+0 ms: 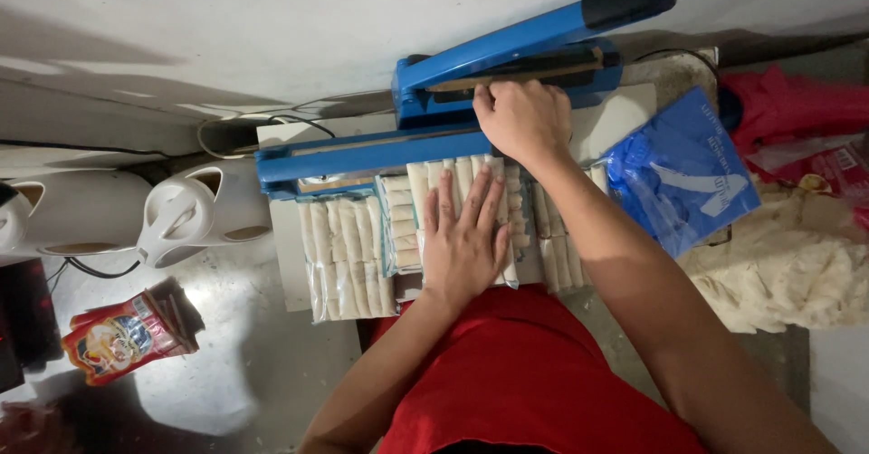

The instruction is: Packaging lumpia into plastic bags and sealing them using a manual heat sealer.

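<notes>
The left hand (463,237) lies flat and unclenched on a clear pack of pale rolls (457,202), pinning it steady, while just beyond it the right hand (523,119) grips the blue heat sealer (434,110).

We see a small home food-packing workspace: a blue heat sealer (471,101), bagged rolls (348,255) and white kettles (195,214) at left.

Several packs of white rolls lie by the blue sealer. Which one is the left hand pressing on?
The middle pack: the left hand lies flat on it, its top edge at the sealer. The left pack and right pack lie untouched.
</notes>
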